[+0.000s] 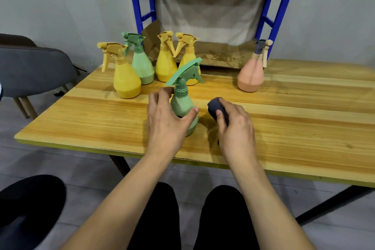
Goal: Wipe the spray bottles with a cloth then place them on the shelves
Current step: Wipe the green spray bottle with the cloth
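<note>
Grips the upright green spray bottle (pixel 182 103) at frame centre on the worktop (pixel 284 128) with the left hand (pixel 164 122), clutches the balled dark cloth (pixel 216 105) in the right hand (pixel 237 128) just to its right, not yet touching.

Both bare forearms reach forward side by side. The left hand (pixel 165 122) curls round the green spray bottle (pixel 182 103), with the thumb on its right side and the fingers (pixel 157 98) beside its neck. The right hand (pixel 236 128), just right of the bottle, grips a dark cloth (pixel 216 106).
</note>
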Tool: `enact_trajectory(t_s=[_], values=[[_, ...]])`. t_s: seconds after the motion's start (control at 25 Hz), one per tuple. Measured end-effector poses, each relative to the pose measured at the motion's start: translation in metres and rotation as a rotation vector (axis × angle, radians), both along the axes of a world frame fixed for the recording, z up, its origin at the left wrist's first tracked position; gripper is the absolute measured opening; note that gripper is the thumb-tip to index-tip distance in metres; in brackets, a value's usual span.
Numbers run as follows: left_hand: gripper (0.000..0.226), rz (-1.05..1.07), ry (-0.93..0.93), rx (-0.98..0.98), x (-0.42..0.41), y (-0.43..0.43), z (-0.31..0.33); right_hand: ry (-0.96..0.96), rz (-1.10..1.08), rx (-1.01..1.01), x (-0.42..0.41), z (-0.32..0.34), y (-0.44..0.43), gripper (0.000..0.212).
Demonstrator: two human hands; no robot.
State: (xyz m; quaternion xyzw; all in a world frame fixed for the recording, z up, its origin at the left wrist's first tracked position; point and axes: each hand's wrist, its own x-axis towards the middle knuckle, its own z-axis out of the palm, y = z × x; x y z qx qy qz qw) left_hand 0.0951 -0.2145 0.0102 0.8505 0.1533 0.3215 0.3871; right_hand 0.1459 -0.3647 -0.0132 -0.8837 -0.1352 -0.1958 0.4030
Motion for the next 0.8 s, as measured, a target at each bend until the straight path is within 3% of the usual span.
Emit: enact_trajectory(t_s=[0.12,0.24,0.44,0.6,0.8], values=[[0.062,-0.064,0.023,0.007,0.016,-0.007,0.004,-0.016,-0.08,-0.214,0.008,0.001,-0.021,0.03],[0.066,-0.157,0.073,0.027,0.035,-0.015,0.007,0.042,-0.108,-0.295,0.011,0.0,-0.036,0.025],[0.061,-0.234,0.122,0.021,0.06,-0.029,0.004,0.065,-0.065,-0.239,0.008,-0.007,-0.047,0.03],[0.074,-0.202,0.148,0.037,0.071,-0.041,0.004,0.103,-0.163,-0.223,0.015,-0.009,-0.064,0.033],[0.078,-0.317,0.153,0.083,0.098,-0.076,0.012,0.136,-0.209,-0.234,0.005,-0.009,-0.074,0.037]])
